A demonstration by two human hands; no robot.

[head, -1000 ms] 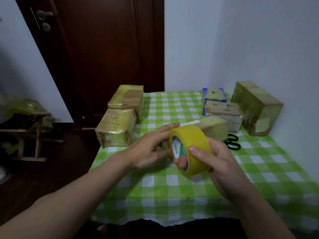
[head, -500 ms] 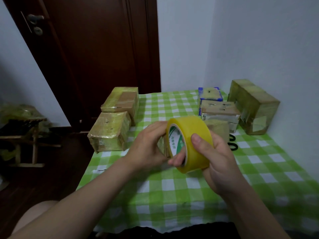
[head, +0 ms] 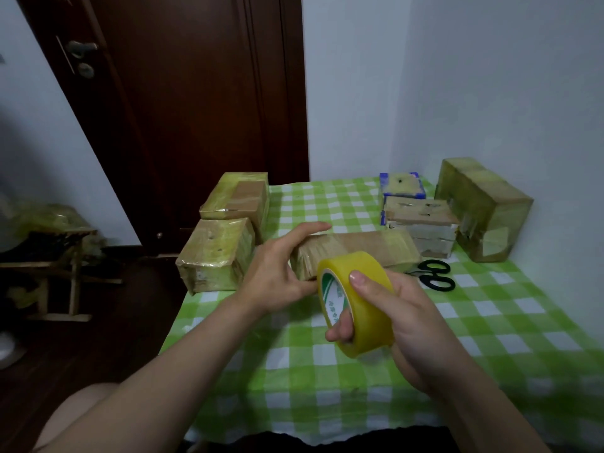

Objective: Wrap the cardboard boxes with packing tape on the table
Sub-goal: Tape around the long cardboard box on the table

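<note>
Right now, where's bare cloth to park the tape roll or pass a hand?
Free: cloth along the near edge; right-front patch this side of the scissors; far strip between the left boxes and blue box. Crowded: far-right corner, blue box, white-sided box and big box close together; the middle, with long box, left hand, and right hand gripping the tape roll.

Bare forearms (head: 183,361), left hand (head: 277,276), right hand (head: 405,312)

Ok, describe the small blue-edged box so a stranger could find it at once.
Start at the table with the green checked cloth and go to its far right corner. There, behind the flat box with white sides and left of the big tall box, sits the small box. It alone shows blue edges.
</note>
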